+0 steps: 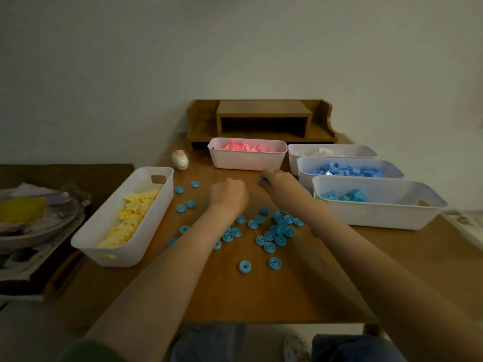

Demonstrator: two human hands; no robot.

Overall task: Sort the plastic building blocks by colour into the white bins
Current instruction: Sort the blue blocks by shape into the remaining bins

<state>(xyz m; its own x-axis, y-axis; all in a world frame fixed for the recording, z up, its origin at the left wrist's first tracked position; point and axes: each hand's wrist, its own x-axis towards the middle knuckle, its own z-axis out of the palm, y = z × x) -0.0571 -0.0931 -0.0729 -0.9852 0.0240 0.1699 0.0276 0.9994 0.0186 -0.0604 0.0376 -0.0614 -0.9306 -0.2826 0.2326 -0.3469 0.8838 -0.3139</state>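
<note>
The wooden counter (pixel 261 296) carried everything, with a wooden shelf unit (pixel 262 121) at its far edge against the wall. Five white bins ringed the work area: the yellow bin (pixel 104 226) lay along the left, the pink bin (pixel 245 163) sat far centre, and on the right stood three in a row, the white-block bin (pixel 366 150) farthest, then the dark blue bin (pixel 305 173), then the light blue bin (pixel 379 218) nearest. A cluttered bowl (pixel 39 231) sat off to the left, apart from the counter.

Both arms were out over the middle! The left hand (pixel 228 195) was curled into a loose fist, knuckles up; whether it held any pieces could not be told. The right hand (pixel 278 178) reached farther, its fingers closed down on a blue piece just in front of the pink bin.

The blue round pieces (pixel 271 233) lay loose on the counter, most clustered between the forearms, a handful strayed left toward the yellow bin, and two lay alone nearer the front edge.

The risks, as I judged them: two blue bins stood side by side, and in that dim light a piece could easily land in the wrong shade. The forearms hovered right over the cluster, so a sweep back could roll pieces off the near edge. A small white egg-shaped trinket (pixel 180 160) stood near the pink bin, easily knocked.
</note>
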